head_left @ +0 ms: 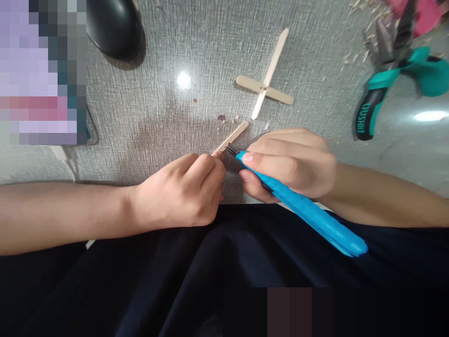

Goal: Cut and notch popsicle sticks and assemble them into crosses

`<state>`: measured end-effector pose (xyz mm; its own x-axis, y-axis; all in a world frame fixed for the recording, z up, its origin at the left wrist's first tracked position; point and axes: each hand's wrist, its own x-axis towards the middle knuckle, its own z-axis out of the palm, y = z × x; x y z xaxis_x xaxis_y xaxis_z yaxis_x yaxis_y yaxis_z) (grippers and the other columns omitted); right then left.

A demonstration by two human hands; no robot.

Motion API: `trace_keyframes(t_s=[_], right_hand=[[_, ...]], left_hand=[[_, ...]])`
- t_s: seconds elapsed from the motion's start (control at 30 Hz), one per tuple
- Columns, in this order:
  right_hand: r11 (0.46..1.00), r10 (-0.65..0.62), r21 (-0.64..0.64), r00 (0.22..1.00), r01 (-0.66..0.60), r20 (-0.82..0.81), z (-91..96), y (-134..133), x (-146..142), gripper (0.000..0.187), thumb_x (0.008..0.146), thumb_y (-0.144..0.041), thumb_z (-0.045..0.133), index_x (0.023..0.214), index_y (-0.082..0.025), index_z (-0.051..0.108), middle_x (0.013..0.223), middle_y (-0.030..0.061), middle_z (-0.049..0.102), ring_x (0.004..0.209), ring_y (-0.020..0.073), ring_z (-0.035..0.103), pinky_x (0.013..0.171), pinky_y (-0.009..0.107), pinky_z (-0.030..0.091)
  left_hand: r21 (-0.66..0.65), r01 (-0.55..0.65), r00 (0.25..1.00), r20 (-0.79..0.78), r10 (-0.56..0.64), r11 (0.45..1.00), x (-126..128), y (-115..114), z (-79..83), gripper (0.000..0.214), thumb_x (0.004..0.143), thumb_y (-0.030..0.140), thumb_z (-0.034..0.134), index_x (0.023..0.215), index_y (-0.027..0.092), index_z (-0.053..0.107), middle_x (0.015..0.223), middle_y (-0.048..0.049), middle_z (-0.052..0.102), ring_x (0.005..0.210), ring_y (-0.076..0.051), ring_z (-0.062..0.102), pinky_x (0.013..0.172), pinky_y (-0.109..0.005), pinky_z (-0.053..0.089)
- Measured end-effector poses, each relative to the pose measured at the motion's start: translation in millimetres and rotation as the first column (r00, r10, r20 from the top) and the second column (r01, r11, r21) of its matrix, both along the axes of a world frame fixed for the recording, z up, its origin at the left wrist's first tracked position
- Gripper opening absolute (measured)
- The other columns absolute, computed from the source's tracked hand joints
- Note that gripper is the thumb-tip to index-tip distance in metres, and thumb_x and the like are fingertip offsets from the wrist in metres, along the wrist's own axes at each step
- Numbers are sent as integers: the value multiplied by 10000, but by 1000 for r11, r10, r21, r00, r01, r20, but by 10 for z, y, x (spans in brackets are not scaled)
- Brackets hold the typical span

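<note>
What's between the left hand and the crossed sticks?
Head view: the free end of the held stick, the tip of the blue tool at it, then a narrow gap of tabletop.

We see a small craft spot, home or office we cannot tell: as at a desk, a mouse (117,29) and a cable (70,164) lie at one side of the worktop (196,47); as in a workshop, pliers (386,77) and shavings (357,5) at the other.
</note>
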<state>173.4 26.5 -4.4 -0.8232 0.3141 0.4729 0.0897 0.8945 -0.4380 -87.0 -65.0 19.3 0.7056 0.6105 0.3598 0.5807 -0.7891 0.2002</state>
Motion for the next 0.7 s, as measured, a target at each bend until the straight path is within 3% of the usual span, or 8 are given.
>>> trace_keyframes(t_s=[0.27, 0.47, 0.53, 0.63, 0.7], right_hand=[[999, 26, -43, 998, -24, 54, 72, 36, -43, 210, 1045, -175, 672, 1157, -304, 550, 790, -49, 702, 621, 172, 608, 577, 331, 543], [991, -7, -136, 999, 12, 37, 81, 21, -168, 324, 1018, -110, 695, 885, -297, 466, 694, -83, 595, 584, 130, 508, 553, 323, 432], [994, -34, -109, 999, 33, -3, 23, -8, -141, 257, 1034, -129, 674, 916, -292, 513, 713, -78, 621, 577, 127, 519, 550, 319, 434], [986, -84, -147, 996, 83, -4, -48, -67, -27, 36, 1104, -286, 666, 1119, -290, 633, 801, -66, 700, 635, 133, 629, 629, 302, 530], [976, -106, -181, 990, 122, 92, -74, -59, 39, 147, 1136, -432, 674, 1186, -294, 666, 863, -41, 732, 711, 154, 681, 690, 322, 570]], left_hand=[[-13, 9, 1000, 18, -8, 1000, 8, 17, 7, 336, 1108, 109, 656, 783, 159, 722, 872, -124, 759, 747, -206, 625, 581, -331, 530], [21, 1, 1000, 12, -2, 1000, -14, 17, -23, 364, 1121, 125, 632, 768, 179, 702, 866, -104, 749, 771, -208, 638, 597, -328, 541], [42, 4, 1000, 0, -4, 999, -13, 18, -36, 357, 1127, 140, 630, 781, 177, 711, 859, -101, 749, 762, -210, 638, 597, -332, 542], [73, 2, 1000, -23, 0, 997, -13, 15, -51, 368, 1149, 200, 628, 797, 159, 727, 878, -118, 762, 748, -215, 638, 577, -346, 520], [72, 1, 998, -57, 3, 997, -21, 11, -58, 387, 1163, 252, 628, 803, 151, 730, 909, -128, 768, 769, -216, 649, 575, -346, 507]])
